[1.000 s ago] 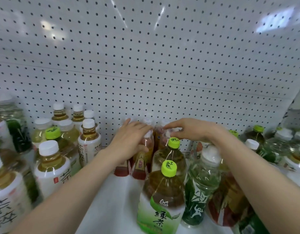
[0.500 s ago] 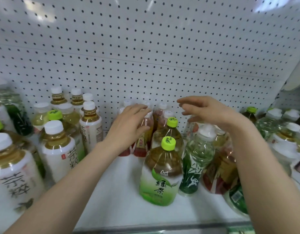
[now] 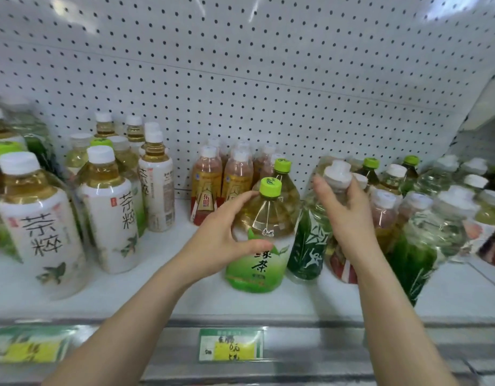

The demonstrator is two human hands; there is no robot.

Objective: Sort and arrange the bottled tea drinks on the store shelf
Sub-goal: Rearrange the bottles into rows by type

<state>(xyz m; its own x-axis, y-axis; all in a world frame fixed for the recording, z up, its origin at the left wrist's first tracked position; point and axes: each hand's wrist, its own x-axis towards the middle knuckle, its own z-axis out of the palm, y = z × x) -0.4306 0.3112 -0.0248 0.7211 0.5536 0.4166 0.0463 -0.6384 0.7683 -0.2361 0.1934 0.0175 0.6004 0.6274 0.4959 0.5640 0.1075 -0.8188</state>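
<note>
Now both hands start on the front row: left hand (image 3: 224, 240) grip cups the green tea bottle (image 3: 259, 240), right hand (image 3: 344, 215) grip closes on the bamboo-label bottle (image 3: 310, 240); next, shift each into its row

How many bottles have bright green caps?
6 clear: front bottle by the left hand, one behind it, two at left, two back right. More may be hidden far right.

Left hand (image 3: 224, 240) fingers curled; right hand (image 3: 344, 213) fingers gripping.
</note>
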